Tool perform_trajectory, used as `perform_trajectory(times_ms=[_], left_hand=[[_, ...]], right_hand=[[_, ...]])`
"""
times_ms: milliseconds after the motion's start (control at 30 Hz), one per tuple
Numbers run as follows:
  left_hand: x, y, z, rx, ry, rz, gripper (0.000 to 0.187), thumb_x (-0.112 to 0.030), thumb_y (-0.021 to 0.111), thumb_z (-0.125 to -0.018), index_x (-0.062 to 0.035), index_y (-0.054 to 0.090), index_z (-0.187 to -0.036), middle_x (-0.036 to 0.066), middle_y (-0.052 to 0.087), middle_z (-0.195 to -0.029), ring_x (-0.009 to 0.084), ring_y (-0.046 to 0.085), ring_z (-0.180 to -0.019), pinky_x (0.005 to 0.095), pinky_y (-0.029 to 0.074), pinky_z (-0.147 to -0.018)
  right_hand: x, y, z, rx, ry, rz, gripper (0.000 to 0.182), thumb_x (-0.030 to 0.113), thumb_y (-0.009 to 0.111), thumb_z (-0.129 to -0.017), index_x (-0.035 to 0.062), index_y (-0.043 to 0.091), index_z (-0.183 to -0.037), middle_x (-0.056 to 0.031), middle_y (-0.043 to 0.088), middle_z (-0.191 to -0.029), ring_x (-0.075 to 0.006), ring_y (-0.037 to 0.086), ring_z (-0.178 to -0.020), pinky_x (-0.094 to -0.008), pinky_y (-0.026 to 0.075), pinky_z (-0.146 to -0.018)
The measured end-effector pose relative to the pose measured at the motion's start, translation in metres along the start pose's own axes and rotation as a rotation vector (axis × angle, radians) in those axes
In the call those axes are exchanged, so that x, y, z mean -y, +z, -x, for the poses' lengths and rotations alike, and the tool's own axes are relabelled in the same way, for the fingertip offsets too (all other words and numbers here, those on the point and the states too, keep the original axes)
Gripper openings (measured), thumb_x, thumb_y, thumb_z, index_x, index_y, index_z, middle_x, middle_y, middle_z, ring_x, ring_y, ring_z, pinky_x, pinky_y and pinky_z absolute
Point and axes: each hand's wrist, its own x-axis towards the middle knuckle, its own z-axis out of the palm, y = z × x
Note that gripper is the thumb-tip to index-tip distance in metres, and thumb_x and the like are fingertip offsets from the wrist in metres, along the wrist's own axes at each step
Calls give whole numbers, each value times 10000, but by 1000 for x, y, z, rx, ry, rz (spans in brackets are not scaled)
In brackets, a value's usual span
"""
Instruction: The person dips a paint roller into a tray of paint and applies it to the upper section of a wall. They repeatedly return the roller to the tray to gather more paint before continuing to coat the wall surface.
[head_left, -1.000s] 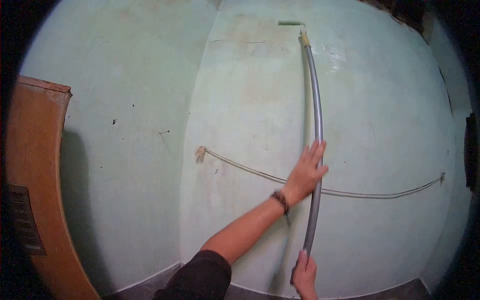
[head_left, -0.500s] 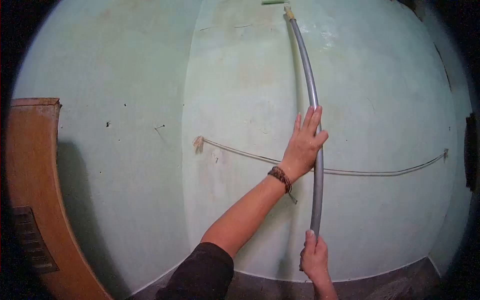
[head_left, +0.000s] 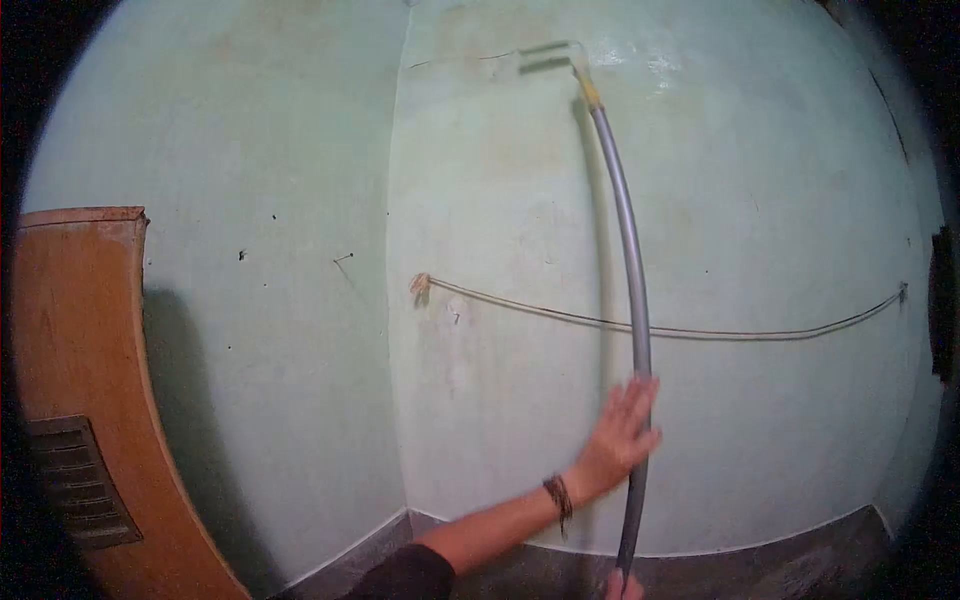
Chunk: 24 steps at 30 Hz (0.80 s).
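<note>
Grn wall (head_left: 780,220) — roller (head_left: 545,48) | L fingers (head_left: 619,402) outstretched on pole (head_left: 627,225) | R fingers (head_left: 631,589) gripping it

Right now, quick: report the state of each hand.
Left hand: open, fingers fairly straight, laid against the pole.
Right hand: at the pole, mostly cut off by the picture's bottom edge; grip cannot be told.

Dim light glares on the wall (head_left: 500,190) (the roller (head_left: 546,49) blurs), and the bowed edges go black.
</note>
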Motion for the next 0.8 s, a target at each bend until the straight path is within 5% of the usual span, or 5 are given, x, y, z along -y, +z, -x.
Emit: perform_trajectory(times_ms=[133, 400, 467, 567, 800], left_hand=[[78, -35, -90, -65, 76, -113, 196, 34, 581, -709, -13, 482, -872, 266, 249, -1430, 476, 248, -1308, 543, 255, -1068], [86, -46, -60, -77, 68, -55, 171, 22, 573, -757, -6, 456, -879, 262, 252, -1432, 471, 244, -1314, 503, 242, -1088], [57, -33, -3, -73, 27, 96, 155, -5, 580, -779, 1, 468, -886, 266, 263, -1428, 467, 239, -1319, 501, 242, -1088], [35, -35, 29, 21, -15, 96, 156, 0, 582, -769, 3, 481, -887, 273, 251, -1430, 473, 222, -1324, 489, 251, -1085], [105, -61, -90, 13, 17, -84, 200, 28, 581, -732, -7, 476, -899, 273, 205, -1448, 479, 193, -1331, 461, 238, -1097]], right_hand=[[72, 21, -76, -179, -250, -63, 408, 324, 478, -939, -12, 476, -707, -79, 435, -506, -168, 426, -478, -357, 348, -461], [46, 68, -64, -350, -318, 100, 360, 308, 484, -940, -4, 489, -761, -82, 451, -540, -153, 440, -487, -332, 363, -459], [42, 48, -23, 37, -74, 17, 560, 476, 425, -913, -42, 571, -1067, -259, 605, -915, -392, 578, -893, -421, 443, -780], [30, 46, 2, 140, 102, -31, 574, 481, 409, -914, -40, 564, -1098, -278, 597, -966, -408, 571, -936, -431, 436, -798], [85, 51, -86, -30, -88, -204, 364, 328, 481, -937, -4, 529, -796, -106, 499, -555, -204, 497, -505, -366, 386, -481]])
